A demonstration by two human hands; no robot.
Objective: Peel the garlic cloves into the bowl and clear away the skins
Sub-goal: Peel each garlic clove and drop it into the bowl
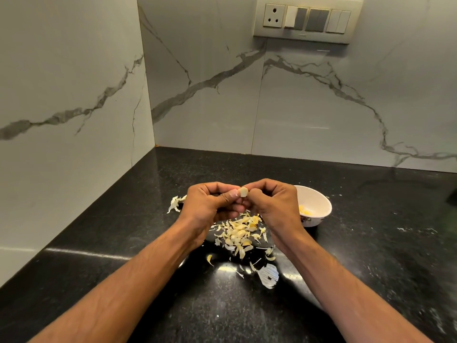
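A dark speckled tabletop (371,243) fills the lower view, set into a corner of veined marble wall (74,95) with a switch panel (306,19) high on the right.

The 2 forearms reach in from below and meet above the middle of the tabletop. The left hand (210,204) and right hand (272,204) are both curled, their fingertips pinching 1 clove (243,192) between them; it looks partly bared, pale flesh showing. Holding it raised over the litter seems meant to let loosened skin fall onto the same heap rather than spread.

A white bowl (319,201) sits just beside the right hand, close enough for a short drop. A little yellow shows inside it, probably peeled cloves, though the hand hides part of the bowl.

Directly under the hands lies a pile of skins (239,233), pale and papery, with stray flakes scattered toward the viewer. 1 larger white husk (268,276) lies nearer still, and another scrap (174,204) peeks out left of the left hand.

My judgement: peeling is under way and the skins are not yet cleared.
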